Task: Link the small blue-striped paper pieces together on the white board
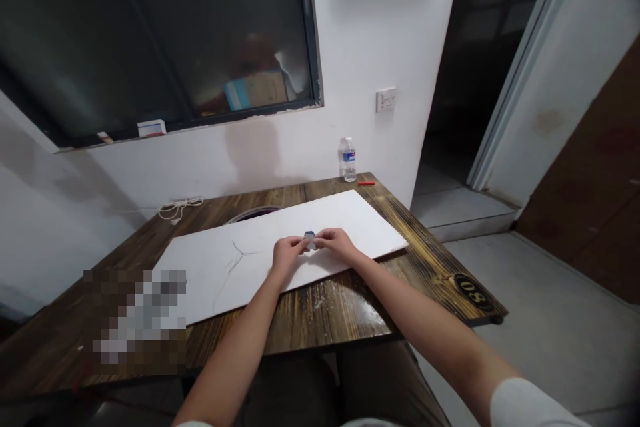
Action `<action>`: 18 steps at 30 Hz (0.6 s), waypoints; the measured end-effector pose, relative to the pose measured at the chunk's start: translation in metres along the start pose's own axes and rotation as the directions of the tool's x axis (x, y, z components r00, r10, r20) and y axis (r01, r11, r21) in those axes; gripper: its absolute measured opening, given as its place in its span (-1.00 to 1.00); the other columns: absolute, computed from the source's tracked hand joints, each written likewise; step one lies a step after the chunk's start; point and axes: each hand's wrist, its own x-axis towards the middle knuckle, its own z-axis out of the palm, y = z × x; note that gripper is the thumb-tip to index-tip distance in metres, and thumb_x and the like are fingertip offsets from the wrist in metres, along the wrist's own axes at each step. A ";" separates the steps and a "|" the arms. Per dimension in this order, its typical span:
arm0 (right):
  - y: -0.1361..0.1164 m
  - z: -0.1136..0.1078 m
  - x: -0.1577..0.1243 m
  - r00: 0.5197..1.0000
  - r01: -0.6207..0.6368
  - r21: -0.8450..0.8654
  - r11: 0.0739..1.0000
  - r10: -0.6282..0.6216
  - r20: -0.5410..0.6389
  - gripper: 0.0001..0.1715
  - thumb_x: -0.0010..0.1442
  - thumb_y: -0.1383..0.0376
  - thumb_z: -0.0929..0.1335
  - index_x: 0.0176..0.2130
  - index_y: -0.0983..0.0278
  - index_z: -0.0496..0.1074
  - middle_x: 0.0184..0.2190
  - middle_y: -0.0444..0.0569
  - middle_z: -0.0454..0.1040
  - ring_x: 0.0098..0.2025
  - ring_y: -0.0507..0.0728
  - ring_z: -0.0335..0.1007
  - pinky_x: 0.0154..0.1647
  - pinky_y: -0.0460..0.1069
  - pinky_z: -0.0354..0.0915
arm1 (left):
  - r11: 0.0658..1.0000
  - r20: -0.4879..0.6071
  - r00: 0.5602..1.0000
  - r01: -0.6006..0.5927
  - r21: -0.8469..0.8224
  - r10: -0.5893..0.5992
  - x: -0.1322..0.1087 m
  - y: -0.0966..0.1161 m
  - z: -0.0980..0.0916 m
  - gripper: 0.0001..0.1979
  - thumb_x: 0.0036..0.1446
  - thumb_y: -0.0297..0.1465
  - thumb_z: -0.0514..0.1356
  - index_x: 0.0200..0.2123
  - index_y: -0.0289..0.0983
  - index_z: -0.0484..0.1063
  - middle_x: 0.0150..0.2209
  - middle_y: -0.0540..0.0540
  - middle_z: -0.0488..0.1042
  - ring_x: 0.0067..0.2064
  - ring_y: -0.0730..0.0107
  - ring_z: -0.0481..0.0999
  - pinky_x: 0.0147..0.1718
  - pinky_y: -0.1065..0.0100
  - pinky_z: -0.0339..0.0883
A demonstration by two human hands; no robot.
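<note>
Between my two hands is a small pale-grey piece with a dark blue top (pixel 310 237); its exact kind is too small to make out. My left hand (pixel 289 255) pinches it from the left, thumb and fingers closed on its edge. On the other side, my right hand (pixel 338 243) is closed on it too, with the fingertips at its right edge. Both hands are above a large white board (pixel 370 223) that lies at a slant across the dark wooden table (pixel 345 310). Thin dark lines (pixel 241 253) mark the board to the left of my hands.
A water bottle (pixel 349 161) stands at the table's back corner beside a red pen-like stick (pixel 367 183). At the back left lies a coiled white cable (pixel 180 208). Part of a round dark opening or dish (pixel 255 213) shows behind the board. The left front is blurred out.
</note>
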 end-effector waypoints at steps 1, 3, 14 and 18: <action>-0.001 -0.001 0.000 1.000 0.028 -0.041 0.999 -0.028 -0.001 -0.62 -0.07 0.03 0.47 -0.41 0.31 0.55 -0.49 -0.05 0.56 -0.38 0.12 0.46 -0.29 -0.02 0.31 | 1.000 -0.016 1.000 -0.023 0.007 0.023 0.000 0.000 0.000 -0.65 -0.11 -0.13 0.31 -0.40 -0.31 0.60 -0.47 -0.13 0.58 -0.41 0.30 0.51 -0.37 0.34 0.34; -0.003 -0.004 0.000 0.996 0.085 -0.125 0.989 -0.087 -0.012 -0.67 -0.02 0.07 0.46 -0.39 0.29 0.56 -0.43 -0.04 0.58 -0.33 0.13 0.47 -0.26 -0.03 0.30 | 0.994 -0.056 0.994 -0.091 0.054 0.094 0.000 0.001 0.000 -0.68 -0.09 -0.14 0.30 -0.40 -0.29 0.60 -0.41 -0.12 0.60 -0.36 0.27 0.52 -0.34 0.34 0.34; -0.002 -0.003 -0.005 0.970 0.243 -0.681 0.691 -0.168 0.175 -0.89 0.11 0.32 0.41 -0.38 0.24 0.60 -0.41 -0.02 0.56 -0.32 0.10 0.36 -0.24 -0.05 0.18 | 0.832 0.166 0.966 -0.253 0.493 0.196 0.001 -0.009 0.000 -0.83 0.05 -0.40 0.19 -0.38 -0.21 0.61 -0.32 -0.09 0.57 -0.24 0.29 0.49 -0.22 0.34 0.29; -0.003 -0.005 -0.004 0.975 0.224 -0.651 0.725 -0.167 0.149 -0.78 0.09 0.36 0.42 -0.20 0.20 0.60 -0.30 -0.03 0.58 -0.28 0.10 0.38 -0.21 -0.05 0.20 | 0.852 0.123 0.969 -0.245 0.463 0.213 0.000 -0.005 0.000 -0.82 0.07 -0.36 0.21 -0.30 -0.20 0.62 -0.30 -0.09 0.59 -0.24 0.29 0.51 -0.21 0.34 0.29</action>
